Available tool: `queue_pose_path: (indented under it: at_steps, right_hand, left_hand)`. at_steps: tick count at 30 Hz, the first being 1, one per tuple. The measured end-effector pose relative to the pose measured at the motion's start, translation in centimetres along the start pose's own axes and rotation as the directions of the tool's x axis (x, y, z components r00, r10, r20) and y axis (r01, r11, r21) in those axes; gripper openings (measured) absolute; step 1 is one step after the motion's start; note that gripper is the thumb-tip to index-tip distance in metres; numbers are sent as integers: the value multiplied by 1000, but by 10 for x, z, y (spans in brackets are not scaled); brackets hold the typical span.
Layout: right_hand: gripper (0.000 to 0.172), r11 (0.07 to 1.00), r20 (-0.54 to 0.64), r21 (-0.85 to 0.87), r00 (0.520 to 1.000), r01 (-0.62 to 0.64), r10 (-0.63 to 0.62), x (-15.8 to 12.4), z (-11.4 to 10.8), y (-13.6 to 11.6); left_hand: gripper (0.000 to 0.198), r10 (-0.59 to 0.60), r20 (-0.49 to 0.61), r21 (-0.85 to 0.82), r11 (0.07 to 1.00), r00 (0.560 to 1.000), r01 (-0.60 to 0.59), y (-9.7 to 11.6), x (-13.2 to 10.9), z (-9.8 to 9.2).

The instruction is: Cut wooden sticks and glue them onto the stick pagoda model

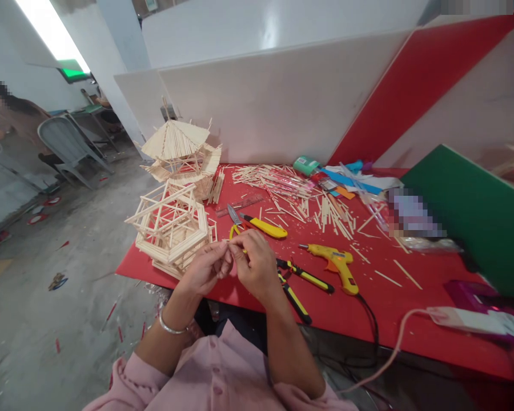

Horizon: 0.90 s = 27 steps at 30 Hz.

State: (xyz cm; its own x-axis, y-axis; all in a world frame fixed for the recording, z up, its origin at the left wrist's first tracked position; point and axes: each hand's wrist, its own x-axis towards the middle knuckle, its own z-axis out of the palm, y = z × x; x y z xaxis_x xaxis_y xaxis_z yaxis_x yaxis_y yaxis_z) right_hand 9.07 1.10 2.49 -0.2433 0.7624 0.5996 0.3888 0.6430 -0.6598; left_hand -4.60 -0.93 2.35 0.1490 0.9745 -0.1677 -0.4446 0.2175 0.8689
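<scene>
My left hand (pixel 209 267) and my right hand (pixel 255 265) meet above the front edge of the red table, fingertips pinched together. What they pinch is too small and too hidden to name. Just left of them is an open hexagonal frame of wooden sticks (pixel 171 228), with a stick-built pagoda model (pixel 175 145) behind it. Beyond my fingers lie a yellow utility knife (pixel 265 226) and pliers with yellow handles (pixel 234 216). Cutters with black and yellow handles (pixel 310 278) rest right of my right hand, near a yellow glue gun (pixel 340 265).
Loose wooden sticks (pixel 278 185) spread over the red table (pixel 368 319), beside a clear ruler (pixel 240 204) and a green-labelled container (pixel 306 165). A green board (pixel 475 211) leans at right. The glue gun's cord and a white power strip (pixel 471 319) lie at front right. A person (pixel 19 123) sits far left.
</scene>
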Motion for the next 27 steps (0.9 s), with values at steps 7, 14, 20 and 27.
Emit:
queue_pose_path:
  at_steps: [7, 14, 20, 27]
  right_hand:
    - [15, 1000, -76, -6, 997, -14, 14, 0, -4, 2]
    - [16, 999, 23, 16, 999, 38, -38, 1, -6, -1]
    - [16, 998, 11, -42, 998, 56, -55, 1, -2, -1]
    - [14, 1000, -53, -18, 999, -1, 0, 0, -5, 1]
  left_hand:
    - [44, 7, -22, 11, 1000, 1000, -7, 0, -1, -2]
    - [47, 19, -50, 33, 999, 999, -17, 1, 0, -1]
    - [45, 2, -27, 31, 1000, 1000, -1, 0, -1, -3]
    - [44, 17, -65, 24, 1000, 998, -16, 0, 0, -2]
